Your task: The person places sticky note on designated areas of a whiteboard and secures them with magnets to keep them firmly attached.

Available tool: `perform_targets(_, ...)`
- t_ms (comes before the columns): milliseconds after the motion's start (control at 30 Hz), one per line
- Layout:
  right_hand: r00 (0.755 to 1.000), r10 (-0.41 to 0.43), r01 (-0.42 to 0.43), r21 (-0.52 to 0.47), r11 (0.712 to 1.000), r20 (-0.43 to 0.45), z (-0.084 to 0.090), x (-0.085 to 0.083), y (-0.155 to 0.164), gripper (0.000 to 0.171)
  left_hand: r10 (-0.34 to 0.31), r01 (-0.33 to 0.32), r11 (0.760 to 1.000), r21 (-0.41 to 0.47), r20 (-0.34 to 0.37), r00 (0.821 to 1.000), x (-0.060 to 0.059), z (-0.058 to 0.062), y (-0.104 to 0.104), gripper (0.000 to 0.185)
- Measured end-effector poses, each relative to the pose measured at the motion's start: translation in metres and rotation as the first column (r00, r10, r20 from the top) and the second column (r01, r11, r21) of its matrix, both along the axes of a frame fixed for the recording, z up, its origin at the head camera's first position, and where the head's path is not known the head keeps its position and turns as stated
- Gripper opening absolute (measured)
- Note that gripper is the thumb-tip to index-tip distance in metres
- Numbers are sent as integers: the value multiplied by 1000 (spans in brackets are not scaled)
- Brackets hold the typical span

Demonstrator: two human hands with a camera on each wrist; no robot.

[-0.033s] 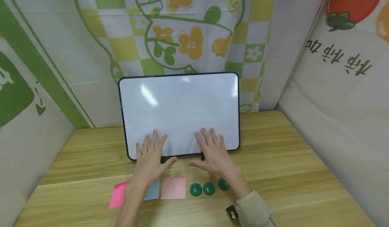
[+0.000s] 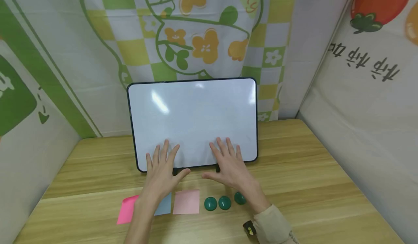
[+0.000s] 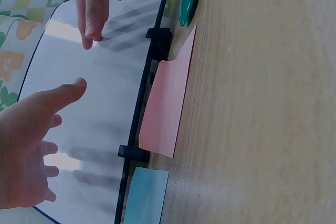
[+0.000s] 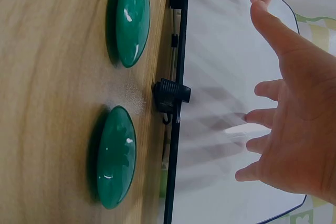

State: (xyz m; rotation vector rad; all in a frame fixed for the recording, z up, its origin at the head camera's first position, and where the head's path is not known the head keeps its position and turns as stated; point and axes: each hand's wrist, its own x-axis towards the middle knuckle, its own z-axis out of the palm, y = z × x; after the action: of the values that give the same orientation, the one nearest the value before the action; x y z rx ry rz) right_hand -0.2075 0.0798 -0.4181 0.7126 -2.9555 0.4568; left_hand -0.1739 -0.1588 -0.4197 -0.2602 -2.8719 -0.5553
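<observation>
A whiteboard point(image 2: 196, 120) with a black frame leans upright on a black stand point(image 3: 158, 43). Before its lower left part my left hand point(image 2: 161, 173) is spread, fingers straight, holding nothing. My right hand point(image 2: 230, 169) is spread the same way before the lower right part, also without anything in it. Below the hands, a bright pink sticky note point(image 2: 126, 210), a blue sticky note point(image 2: 164, 205) and a light pink sticky note point(image 2: 186, 202) lie in a row. My left forearm partly covers the blue one. Right of them are green round magnets point(image 4: 133, 20), one partly behind my right wrist.
The wooden table point(image 2: 303, 186) carries everything. Behind the board hangs a patterned cloth point(image 2: 209, 30), with printed cloth walls at both sides. Near my right sleeve point(image 2: 274, 224) is a small black object point(image 2: 249, 228) with a yellow mark.
</observation>
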Motion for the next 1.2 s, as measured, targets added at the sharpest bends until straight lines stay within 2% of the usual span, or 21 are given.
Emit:
perform_targets(433, 1000, 18, -18, 6, 1000, -24, 4, 5, -2, 102, -10, 9, 1000, 30, 12, 1000, 4, 1, -11, 83)
perform_targets(833, 999, 41, -42, -26, 999, -33, 3, 6, -1, 100, -32, 30, 998, 63, 26, 999, 4, 6, -17, 74)
perform_targets(1200, 995, 94, -96, -81, 992, -24, 3, 11, -2, 95, -24, 22, 996, 91, 19, 1000, 5, 8, -22, 69)
